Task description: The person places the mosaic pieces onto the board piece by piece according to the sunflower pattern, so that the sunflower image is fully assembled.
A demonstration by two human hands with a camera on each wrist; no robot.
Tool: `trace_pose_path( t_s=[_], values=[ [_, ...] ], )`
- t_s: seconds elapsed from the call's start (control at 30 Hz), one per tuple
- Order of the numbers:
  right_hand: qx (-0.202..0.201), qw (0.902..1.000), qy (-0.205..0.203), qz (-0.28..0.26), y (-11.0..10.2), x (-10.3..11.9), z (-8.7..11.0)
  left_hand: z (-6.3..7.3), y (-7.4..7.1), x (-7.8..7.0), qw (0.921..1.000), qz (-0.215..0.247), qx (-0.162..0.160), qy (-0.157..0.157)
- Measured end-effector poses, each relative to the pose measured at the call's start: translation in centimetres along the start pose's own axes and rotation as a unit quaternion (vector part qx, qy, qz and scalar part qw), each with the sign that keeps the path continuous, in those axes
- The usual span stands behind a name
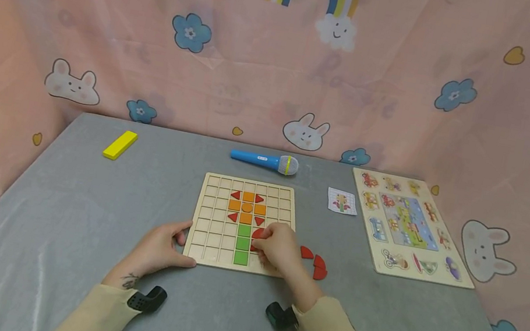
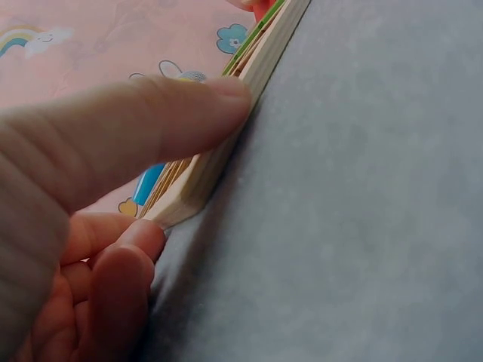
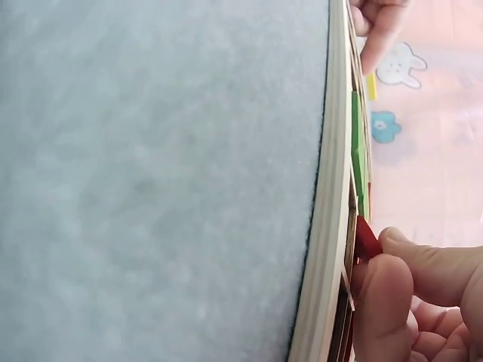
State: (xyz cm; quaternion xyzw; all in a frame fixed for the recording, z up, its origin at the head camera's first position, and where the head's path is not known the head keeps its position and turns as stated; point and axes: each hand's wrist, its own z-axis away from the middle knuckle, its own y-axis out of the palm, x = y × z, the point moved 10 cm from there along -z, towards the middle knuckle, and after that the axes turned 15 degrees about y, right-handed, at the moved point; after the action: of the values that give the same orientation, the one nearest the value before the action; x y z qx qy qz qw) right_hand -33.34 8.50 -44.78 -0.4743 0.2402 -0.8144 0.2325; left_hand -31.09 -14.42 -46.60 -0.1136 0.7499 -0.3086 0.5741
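A square wooden grid board [image 1: 211, 241] lies on the table, carrying orange pieces, red triangles and a column of green squares [image 1: 243, 244]. At its near left corner is my left hand [image 1: 160, 245]; the thumb [image 2: 204, 105] presses the front edge and the other fingers bend against the left side. My right hand [image 1: 280, 249] is over the board's near right part. Its thumb and forefinger pinch a red piece [image 3: 367, 240] beside the green squares, partly hidden by the fingertips. Another red piece [image 1: 257, 233] shows just above those fingertips.
Several red quarter-circle pieces [image 1: 306, 253] lie right of the board. A small picture card [image 1: 342, 201] and a wooden picture puzzle [image 1: 368, 246] are farther right. Behind the board is a blue toy microphone [image 1: 258, 159]; a yellow block [image 1: 120, 145] lies at the back left.
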Motion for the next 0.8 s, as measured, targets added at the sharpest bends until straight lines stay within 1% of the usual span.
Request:
trace_pose_path(
  t_s=[0.17, 0.27, 0.43, 0.63, 0.8],
  values=[
    [-0.046, 0.9962, -0.035, 0.065, -0.3, 1.0, 0.3, 0.0, 0.0, 0.0, 1.0, 0.002, 0.005, -0.001],
    [-0.058, 0.9932, -0.038, 0.094, -0.3, 1.4, 0.4, 0.0, 0.0, -0.1, 1.0, 0.0, 0.005, 0.001],
    [-0.068, 0.9883, -0.038, 0.131, -0.3, 1.9, 0.7, 0.0, 0.0, -0.1, 1.0, -0.001, 0.004, 0.002],
    [-0.065, 0.9856, -0.037, 0.152, -0.2, 2.2, 0.8, -0.1, 0.0, -0.1, 1.0, 0.0, 0.003, 0.0],
    [-0.061, 0.9846, -0.039, 0.159, -0.1, 2.1, 0.7, 0.0, 0.0, 0.0, 1.0, -0.001, 0.002, -0.004]
  ],
)
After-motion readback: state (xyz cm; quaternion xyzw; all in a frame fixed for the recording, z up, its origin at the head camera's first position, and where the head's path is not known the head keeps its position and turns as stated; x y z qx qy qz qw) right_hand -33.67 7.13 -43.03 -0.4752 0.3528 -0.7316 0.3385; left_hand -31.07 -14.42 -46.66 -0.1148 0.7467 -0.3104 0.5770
